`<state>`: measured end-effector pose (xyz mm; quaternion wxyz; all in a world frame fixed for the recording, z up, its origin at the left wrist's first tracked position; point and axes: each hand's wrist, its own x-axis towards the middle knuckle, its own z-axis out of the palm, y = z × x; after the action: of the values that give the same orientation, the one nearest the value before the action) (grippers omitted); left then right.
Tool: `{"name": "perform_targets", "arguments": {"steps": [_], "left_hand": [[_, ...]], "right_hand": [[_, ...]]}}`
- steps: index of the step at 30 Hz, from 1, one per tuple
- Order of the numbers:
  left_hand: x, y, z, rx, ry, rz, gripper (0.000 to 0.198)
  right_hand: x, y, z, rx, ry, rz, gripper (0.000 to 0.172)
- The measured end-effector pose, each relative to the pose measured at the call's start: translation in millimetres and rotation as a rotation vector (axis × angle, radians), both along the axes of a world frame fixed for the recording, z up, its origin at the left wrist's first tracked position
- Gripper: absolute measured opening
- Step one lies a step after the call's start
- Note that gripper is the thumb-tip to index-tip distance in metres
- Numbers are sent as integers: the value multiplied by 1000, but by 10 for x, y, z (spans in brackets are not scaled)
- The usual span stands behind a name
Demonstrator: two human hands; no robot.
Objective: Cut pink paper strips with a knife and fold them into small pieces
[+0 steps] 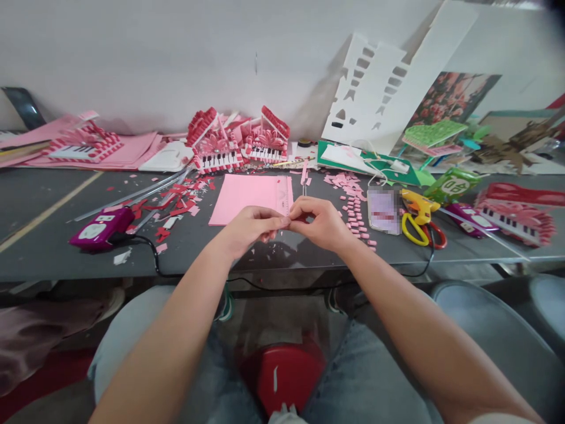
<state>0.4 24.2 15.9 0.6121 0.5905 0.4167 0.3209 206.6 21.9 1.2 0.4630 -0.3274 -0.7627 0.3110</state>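
Above the table's front part, my left hand (258, 224) and my right hand (318, 221) meet fingertip to fingertip. Both are closed in a pinch, and whatever sits between the fingers is too small or hidden to name. Behind them lies a pink foam sheet (241, 197), with a clear ruler (282, 194) along its right side. Two thin metal prongs (304, 189) show just beyond my right hand; I cannot tell whether it holds them. Small pink rolled pieces (354, 215) lie in rows to the right of that hand.
Red and pink scraps (176, 203) litter the left side. Farther back stand two small piano models (216, 159). A purple device (101, 228) with a black cable is at left. To the right are a phone (384, 210), yellow-handled scissors (415, 229) and a yellow glue gun (419, 205).
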Motion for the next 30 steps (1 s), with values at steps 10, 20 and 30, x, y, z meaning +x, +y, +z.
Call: {"name": "perform_targets", "arguments": {"steps": [10,20,30], "left_hand": [[-24,20,9,-107,-71,32,26],[-41,24,-3,16,-15,19,23],[-84,25,29,-82,-26,-84,23]], "right_hand": [[12,4,36,27,0,-7,38],[30,-2,54,-3,-27,26,24],[29,-42,62,30,-43,2,40]]}}
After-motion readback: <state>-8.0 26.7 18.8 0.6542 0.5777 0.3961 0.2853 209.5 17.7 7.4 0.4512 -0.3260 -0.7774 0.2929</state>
